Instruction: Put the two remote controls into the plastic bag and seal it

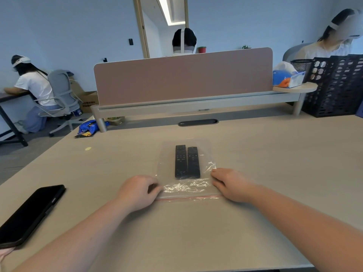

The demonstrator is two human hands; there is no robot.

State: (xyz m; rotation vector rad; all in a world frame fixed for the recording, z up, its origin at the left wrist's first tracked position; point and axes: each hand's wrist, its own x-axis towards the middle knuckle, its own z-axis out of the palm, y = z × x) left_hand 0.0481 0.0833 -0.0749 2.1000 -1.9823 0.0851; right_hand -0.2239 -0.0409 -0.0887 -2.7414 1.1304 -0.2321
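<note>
A clear plastic bag (186,188) with a red zip strip along its near edge lies flat on the light wooden desk (275,163). Two black remote controls, the left remote (180,160) and the right remote (193,162), lie side by side inside the bag, pointing away from me. My left hand (138,190) rests on the bag's near left corner with the fingers curled onto the plastic. My right hand (229,183) lies on the bag's near right edge, fingers bent and pressing down. Whether the zip strip is closed cannot be told.
A black phone (29,214) lies face down at the near left of the desk. A pink divider panel (182,75) stands across the back. A black perforated crate (337,85) stands at the far right. Three people sit at other desks beyond.
</note>
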